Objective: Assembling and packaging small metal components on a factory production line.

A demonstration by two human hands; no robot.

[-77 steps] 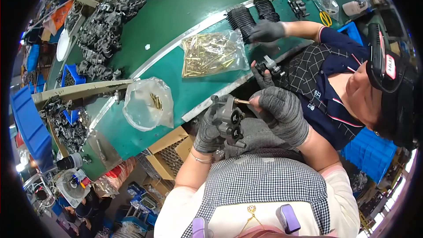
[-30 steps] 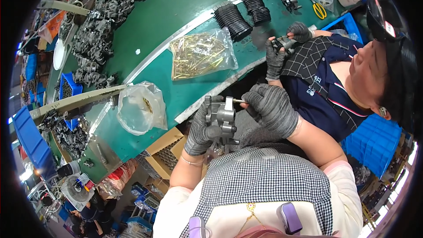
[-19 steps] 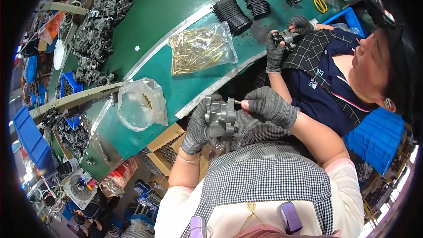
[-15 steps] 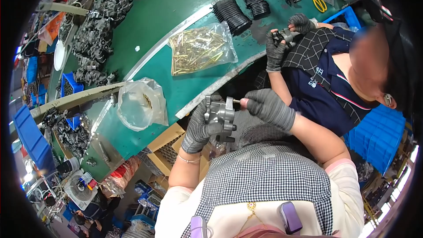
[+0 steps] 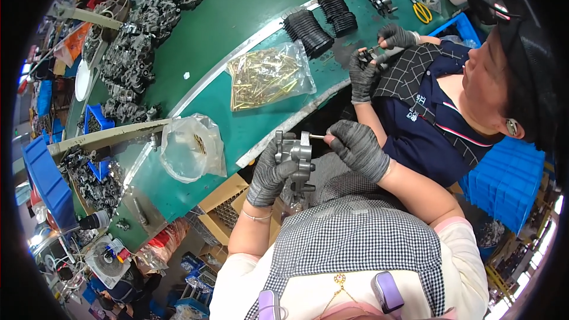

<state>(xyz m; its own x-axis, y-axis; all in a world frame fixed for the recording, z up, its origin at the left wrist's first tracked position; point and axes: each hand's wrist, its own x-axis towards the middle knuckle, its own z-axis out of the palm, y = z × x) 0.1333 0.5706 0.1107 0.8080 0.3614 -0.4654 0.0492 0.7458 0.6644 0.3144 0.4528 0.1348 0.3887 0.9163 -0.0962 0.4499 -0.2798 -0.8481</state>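
Note:
My left hand, in a grey fingerless-style glove, is closed round a grey cast metal housing in front of my checked apron. My right hand, gloved alike with a bare thumb tip, pinches a thin gold-coloured bolt. The bolt lies level, its far end at the upper right side of the housing; how deep it sits is hidden. Beyond my hands, on the green bench, lies a clear bag of long gold-coloured bolts. To the left, an open clear bag holds a few more bolts.
At the right a co-worker handles a small dark part. Stacked black ribbed parts and yellow-handled scissors lie farther back. Grey castings are heaped at the left. A cardboard box stands below the bench edge.
My hands keep their hold on the housing and the bolt, nearly in place. The view has shifted slightly. The co-worker's head has turned and their hands have moved a little.

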